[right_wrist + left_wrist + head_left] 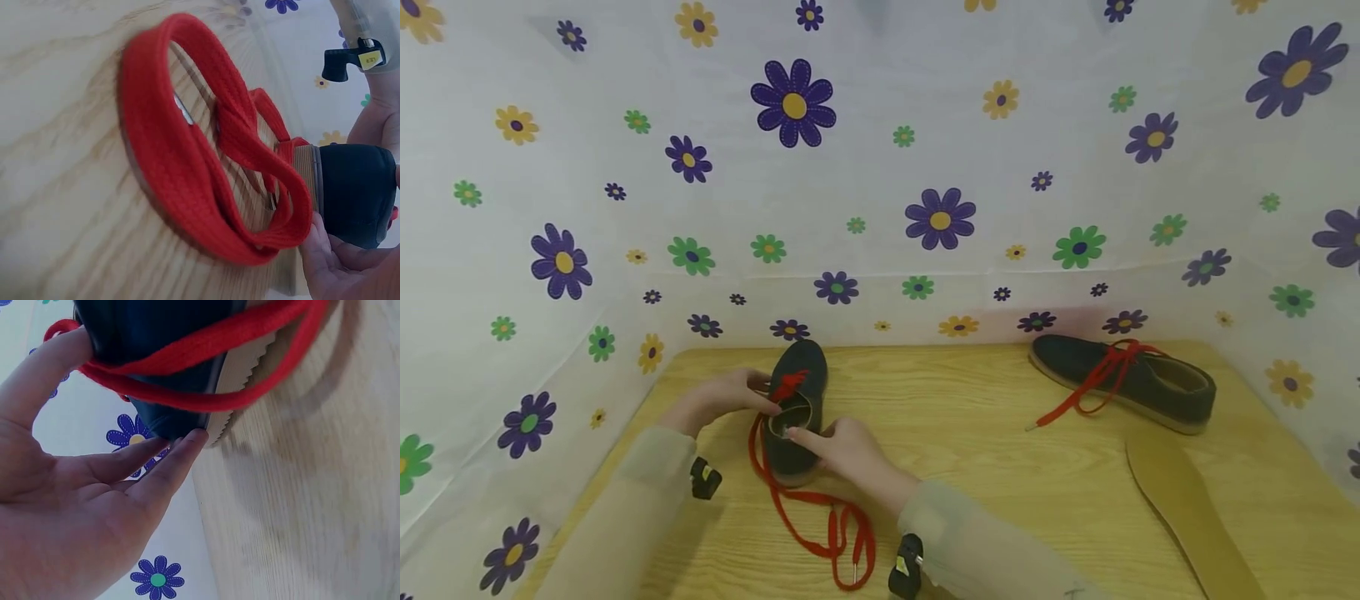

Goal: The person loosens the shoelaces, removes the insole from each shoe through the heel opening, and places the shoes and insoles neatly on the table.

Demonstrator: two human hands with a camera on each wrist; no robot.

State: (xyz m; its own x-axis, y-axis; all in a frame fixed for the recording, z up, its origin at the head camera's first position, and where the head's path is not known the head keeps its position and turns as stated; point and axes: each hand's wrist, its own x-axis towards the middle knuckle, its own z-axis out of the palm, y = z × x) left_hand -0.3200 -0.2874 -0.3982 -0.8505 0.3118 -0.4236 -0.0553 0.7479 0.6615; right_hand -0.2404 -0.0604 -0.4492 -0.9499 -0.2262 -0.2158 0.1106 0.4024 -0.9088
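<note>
Shoe (pixel 786 457) lies lengthwise, toe pointing away from me, between left hand (pixel 724 400) and right hand (pixel 850 452), both gripping its sides.

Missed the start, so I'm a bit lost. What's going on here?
A person's left hand and right hand grip one shoe from either side, thumbs at its opening. Its red lace trails loosely onto the table. The other shoe, also laced in red, sits untouched off to the right, with a flat brown piece nearer the camera.
</note>
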